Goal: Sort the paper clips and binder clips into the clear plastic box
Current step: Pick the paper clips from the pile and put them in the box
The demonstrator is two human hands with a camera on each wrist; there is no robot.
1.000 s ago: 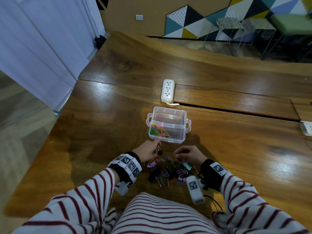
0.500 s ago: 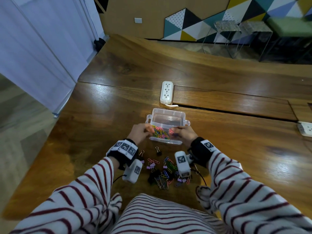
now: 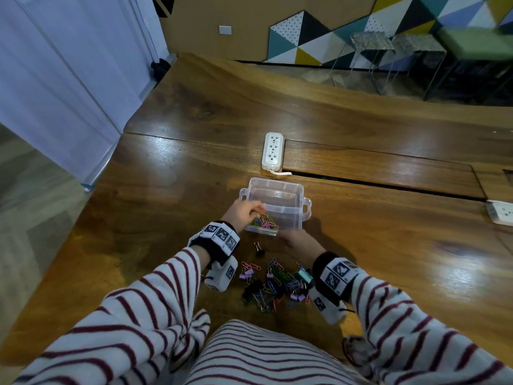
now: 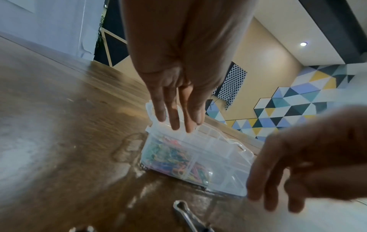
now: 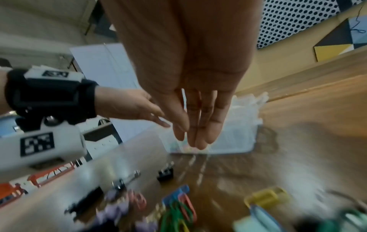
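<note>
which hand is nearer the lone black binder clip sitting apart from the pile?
Right, narrowly. The right hand is beside the black binder clip, just in front of the clear plastic box. The left hand is farther back, over the box's paper clips.

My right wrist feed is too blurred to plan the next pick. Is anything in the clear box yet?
Observer: Yes. The head view shows coloured paper clips in the near left part of the clear plastic box; I see none in its far part.
Operator: Is the left hand carrying a clip?
Observer: No. In the left wrist view the left hand has straight fingers over the box rim and holds nothing.
Operator: What lies beyond the box?
Observer: A white power strip lies on the table past the box's far wall.
</note>
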